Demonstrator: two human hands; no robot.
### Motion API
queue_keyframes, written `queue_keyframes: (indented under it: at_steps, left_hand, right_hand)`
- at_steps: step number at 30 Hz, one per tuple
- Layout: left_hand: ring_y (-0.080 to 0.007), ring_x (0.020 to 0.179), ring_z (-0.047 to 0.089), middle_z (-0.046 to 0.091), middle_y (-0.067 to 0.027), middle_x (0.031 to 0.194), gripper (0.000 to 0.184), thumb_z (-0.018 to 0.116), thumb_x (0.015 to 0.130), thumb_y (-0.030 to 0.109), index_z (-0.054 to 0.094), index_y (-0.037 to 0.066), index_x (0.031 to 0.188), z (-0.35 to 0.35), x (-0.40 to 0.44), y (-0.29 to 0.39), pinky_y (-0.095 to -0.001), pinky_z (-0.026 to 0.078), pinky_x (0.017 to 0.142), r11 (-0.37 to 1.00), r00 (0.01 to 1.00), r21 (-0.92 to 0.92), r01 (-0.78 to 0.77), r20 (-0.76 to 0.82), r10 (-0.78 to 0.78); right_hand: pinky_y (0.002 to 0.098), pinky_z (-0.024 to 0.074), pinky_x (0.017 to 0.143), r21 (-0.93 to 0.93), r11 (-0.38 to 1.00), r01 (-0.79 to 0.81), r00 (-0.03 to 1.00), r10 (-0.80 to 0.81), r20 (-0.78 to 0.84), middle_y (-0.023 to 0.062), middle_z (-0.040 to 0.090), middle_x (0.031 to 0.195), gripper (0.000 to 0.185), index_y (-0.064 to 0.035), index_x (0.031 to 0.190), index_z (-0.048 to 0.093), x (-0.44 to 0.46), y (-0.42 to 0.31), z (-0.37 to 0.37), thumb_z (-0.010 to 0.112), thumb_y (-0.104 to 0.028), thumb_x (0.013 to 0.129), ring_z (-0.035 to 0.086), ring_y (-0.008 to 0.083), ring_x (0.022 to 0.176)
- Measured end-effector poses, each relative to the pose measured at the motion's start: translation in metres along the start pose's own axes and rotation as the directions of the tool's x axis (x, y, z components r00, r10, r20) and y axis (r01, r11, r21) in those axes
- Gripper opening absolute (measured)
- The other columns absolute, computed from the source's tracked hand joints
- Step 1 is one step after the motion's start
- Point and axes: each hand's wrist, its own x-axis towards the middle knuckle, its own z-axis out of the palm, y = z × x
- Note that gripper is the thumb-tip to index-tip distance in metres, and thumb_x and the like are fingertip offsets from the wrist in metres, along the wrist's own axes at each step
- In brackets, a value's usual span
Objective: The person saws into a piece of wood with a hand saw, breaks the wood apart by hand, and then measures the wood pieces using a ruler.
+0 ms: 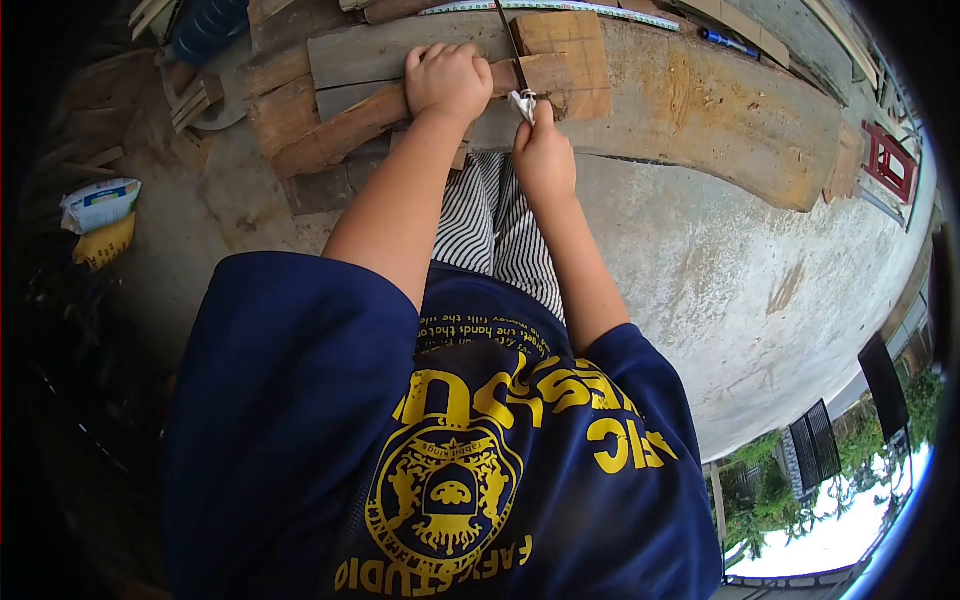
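Out over a pale concrete floor [670,290], among rough, weathered boards. Gripping tightly with the right hand [545,160], with fingers closed round the handle end of a saw-like tool [515,60], just behind a white fitting [522,105]. Pressing with the left hand [447,82], knuckles up and fingers curled over a rough-edged wooden strip [345,127]; no telling the exact place of the hidden fingertips. Pointing away from the right fist with a narrow dark blade [509,38], laid across the strip just right of the left hand. Under the strip's right end, a light square board [585,40]; off to the right, a long stained plank [720,105]. Farther out, a tape measure [555,10] along the far edge, a blue pen [728,42] near its right end, a red stool [880,150] at far right, a white bag [98,203] and a yellow bag [105,245] at left.
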Motion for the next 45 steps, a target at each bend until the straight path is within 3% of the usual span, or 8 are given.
queue_keyframes:
  at_steps: [5,9,15,23,27,33,39,45]
  left_hand:
    - [-0.0186,0.089,0.060,0.068,-0.0040,0.083,0.028,0.041,0.083,0.023,0.067,0.013,0.080,0.001,0.000,-0.001,-0.0357,0.035,0.093,1.000,1.000,-0.025,0.005,-0.009,-0.006]
    - [-0.0186,0.088,0.060,0.067,-0.0035,0.082,0.026,0.042,0.082,0.022,0.067,0.013,0.079,0.001,0.001,-0.001,-0.0357,0.035,0.092,1.000,1.000,-0.031,0.007,-0.010,-0.008]
    - [-0.0182,0.086,0.059,0.068,-0.0014,0.082,0.025,0.044,0.081,0.022,0.066,0.011,0.075,0.001,0.001,0.000,-0.0349,0.036,0.092,0.999,1.000,-0.043,0.003,-0.026,-0.004]
    - [-0.0183,0.086,0.059,0.067,-0.0008,0.082,0.023,0.045,0.080,0.021,0.066,0.011,0.075,0.003,0.001,-0.002,-0.0356,0.036,0.091,0.999,1.000,-0.048,0.002,-0.027,-0.004]
    - [-0.0181,0.088,0.059,0.066,-0.0012,0.082,0.023,0.043,0.081,0.020,0.064,0.013,0.076,0.001,-0.002,0.000,-0.0358,0.036,0.091,0.999,1.000,-0.031,-0.008,-0.016,0.007]
    - [-0.0182,0.085,0.059,0.067,-0.0012,0.082,0.022,0.046,0.080,0.021,0.065,0.011,0.075,0.004,0.004,-0.002,-0.0361,0.036,0.091,0.998,0.999,-0.054,-0.023,-0.051,0.020]
    - [-0.0183,0.085,0.058,0.067,-0.0021,0.082,0.021,0.046,0.080,0.021,0.065,0.011,0.075,0.003,0.001,0.000,-0.0356,0.035,0.091,0.998,0.999,-0.052,-0.023,-0.043,0.021]
    - [-0.0184,0.088,0.059,0.067,-0.0012,0.082,0.022,0.044,0.081,0.020,0.064,0.014,0.075,0.004,0.003,-0.002,-0.0366,0.035,0.090,0.999,1.000,-0.037,-0.019,-0.022,0.018]
  right_hand:
    - [0.0503,0.0494,0.055,-0.169,0.982,-0.083,0.989,0.102,0.103,0.0224,0.063,0.074,0.020,-0.0045,0.100,0.043,-0.020,0.004,0.001,0.050,-0.018,0.088,0.062,0.0411,0.064]
    - [0.0492,0.0495,0.053,-0.159,0.984,-0.082,0.993,0.095,0.075,0.0209,0.063,0.073,0.021,-0.0060,0.101,0.043,-0.057,0.036,0.008,0.053,-0.017,0.086,0.062,0.0393,0.061]
    - [0.0488,0.0498,0.053,-0.169,0.986,-0.015,0.999,0.021,0.034,0.0219,0.062,0.072,0.023,-0.0038,0.100,0.043,-0.012,0.019,0.018,0.054,-0.017,0.085,0.062,0.0397,0.061]
    - [0.0510,0.0483,0.053,-0.095,0.995,-0.036,0.998,0.041,0.049,0.0235,0.060,0.064,0.024,-0.0035,0.103,0.046,-0.082,0.082,0.021,0.055,-0.012,0.082,0.060,0.0419,0.058]
    - [0.0486,0.0504,0.053,-0.171,0.985,0.012,1.000,-0.008,0.026,0.0208,0.062,0.067,0.018,-0.0044,0.094,0.047,-0.008,0.032,0.025,0.056,-0.017,0.084,0.062,0.0386,0.058]
    - [0.0495,0.0501,0.054,-0.113,0.993,-0.040,0.995,0.049,0.085,0.0221,0.062,0.067,0.017,-0.0034,0.091,0.048,-0.084,0.080,0.024,0.056,-0.017,0.084,0.061,0.0401,0.059]
    - [0.0488,0.0498,0.052,-0.124,0.992,0.011,1.000,-0.010,0.013,0.0233,0.061,0.065,0.018,-0.0027,0.089,0.047,-0.008,0.033,0.026,0.054,-0.019,0.086,0.061,0.0411,0.059]
    - [0.0498,0.0503,0.056,-0.152,0.986,-0.063,0.991,0.079,0.106,0.0228,0.061,0.067,0.021,-0.0029,0.095,0.046,-0.094,0.097,0.025,0.057,-0.016,0.082,0.061,0.0405,0.061]
